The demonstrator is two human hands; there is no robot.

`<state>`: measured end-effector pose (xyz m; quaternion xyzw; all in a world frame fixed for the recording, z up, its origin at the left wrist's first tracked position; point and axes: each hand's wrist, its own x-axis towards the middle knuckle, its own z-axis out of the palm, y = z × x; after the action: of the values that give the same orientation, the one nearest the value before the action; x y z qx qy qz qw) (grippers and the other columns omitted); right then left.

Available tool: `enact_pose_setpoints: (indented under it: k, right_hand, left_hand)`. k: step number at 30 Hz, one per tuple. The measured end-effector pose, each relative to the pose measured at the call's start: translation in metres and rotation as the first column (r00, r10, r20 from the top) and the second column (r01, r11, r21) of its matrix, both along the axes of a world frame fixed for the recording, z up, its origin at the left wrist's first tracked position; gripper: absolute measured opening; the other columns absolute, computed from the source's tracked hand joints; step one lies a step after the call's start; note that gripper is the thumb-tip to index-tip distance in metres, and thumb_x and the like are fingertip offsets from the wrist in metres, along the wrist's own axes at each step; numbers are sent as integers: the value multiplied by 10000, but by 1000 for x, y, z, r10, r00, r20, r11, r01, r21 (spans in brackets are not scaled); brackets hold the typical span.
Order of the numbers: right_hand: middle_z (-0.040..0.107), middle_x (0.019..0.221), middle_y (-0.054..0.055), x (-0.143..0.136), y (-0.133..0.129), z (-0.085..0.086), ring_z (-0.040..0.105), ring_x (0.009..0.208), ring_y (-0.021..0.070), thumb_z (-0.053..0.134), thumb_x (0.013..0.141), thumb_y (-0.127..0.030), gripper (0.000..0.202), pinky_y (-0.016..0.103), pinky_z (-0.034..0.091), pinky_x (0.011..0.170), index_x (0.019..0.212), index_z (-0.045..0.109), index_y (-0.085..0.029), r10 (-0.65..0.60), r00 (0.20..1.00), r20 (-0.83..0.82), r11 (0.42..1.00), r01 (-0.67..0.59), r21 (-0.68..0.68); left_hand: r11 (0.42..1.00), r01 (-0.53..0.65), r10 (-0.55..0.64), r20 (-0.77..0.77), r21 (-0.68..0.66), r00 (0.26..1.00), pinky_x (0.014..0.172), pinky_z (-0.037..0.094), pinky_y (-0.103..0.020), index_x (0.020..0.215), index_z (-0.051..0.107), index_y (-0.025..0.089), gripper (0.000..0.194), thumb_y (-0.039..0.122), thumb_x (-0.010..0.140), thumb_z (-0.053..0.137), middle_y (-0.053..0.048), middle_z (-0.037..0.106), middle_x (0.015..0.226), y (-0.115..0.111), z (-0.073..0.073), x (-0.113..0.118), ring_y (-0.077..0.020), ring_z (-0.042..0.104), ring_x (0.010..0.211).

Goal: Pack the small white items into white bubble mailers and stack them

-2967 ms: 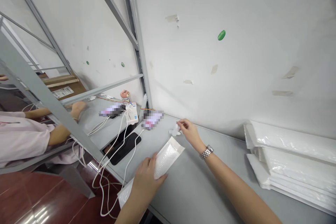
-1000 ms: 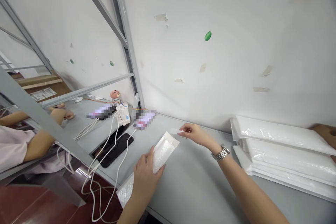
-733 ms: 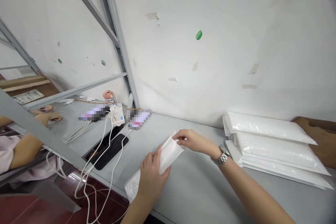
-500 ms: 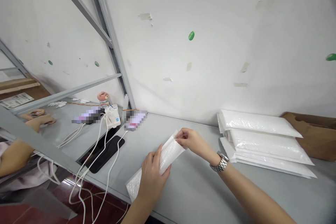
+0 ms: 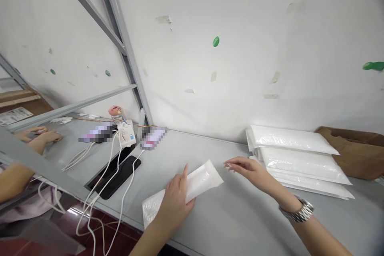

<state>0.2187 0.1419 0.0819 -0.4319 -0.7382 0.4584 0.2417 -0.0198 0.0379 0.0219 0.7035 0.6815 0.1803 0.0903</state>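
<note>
A white bubble-lined mailer slants across the grey table, its far end towards the right. My left hand is wrapped round its middle, index finger raised and thumb at the lower edge. Off the mailer's far end, my right hand hangs in the air with nothing in it, fingers stretched to the left and a metal watch on the wrist. Several similar white mailers lie stacked to the right, beyond my right hand.
Behind the stack stands a brown paper bag. At the left are a black phone, white cables, a white power box and a metal frame post. Another person's hands are beyond the frame.
My right hand has let go of the mailer's far end and moved right. That end now lies lower and farther right, while my left hand stays round the middle.
</note>
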Motion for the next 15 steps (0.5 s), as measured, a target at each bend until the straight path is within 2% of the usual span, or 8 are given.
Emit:
enact_pose_setpoints:
  k: [2,5,9,12,15]
  right_hand:
    - [668,948,73,18,1,-15,601,876,206,515,813,-487,350,352,450,828,944,680,-208,-77,997,-19,995,76,-67]
    - [672,892,83,32,-1,-37,613,810,201,533,789,-518,394,365,471,809,925,684,-181,-171,983,-72,975,158,-153]
    - [666,904,94,26,-6,-56,621,738,185,535,766,-554,456,359,494,757,938,682,-158,-237,951,-198,954,189,-233]
    - [660,948,99,20,-9,-62,603,763,183,533,768,-543,449,332,500,703,945,680,-158,-269,934,-235,952,220,-214]
    - [662,957,85,21,-12,-66,593,768,174,529,785,-492,388,306,492,673,938,671,-165,-266,939,-218,957,231,-174]
  left_hand:
    - [992,116,-119,-69,-38,991,875,412,-368,1391,217,131,732,84,720,507,-93,538,1048,5,6,-4,-225,509,970]
    - [964,257,-265,-245,-67,933,828,429,-353,1260,433,145,618,-5,664,493,-95,552,1022,18,16,0,-224,526,932]
    - [925,377,-297,-537,42,790,768,440,-373,1064,565,142,386,-32,748,430,-113,590,937,40,24,20,-229,560,865]
    - [817,558,-318,-694,144,645,851,407,-439,1093,552,141,320,29,834,399,-115,612,922,57,25,34,-224,569,867]
    - [711,694,-349,-797,117,492,950,335,-492,1200,499,179,368,95,845,449,-92,620,941,72,33,44,-216,557,897]
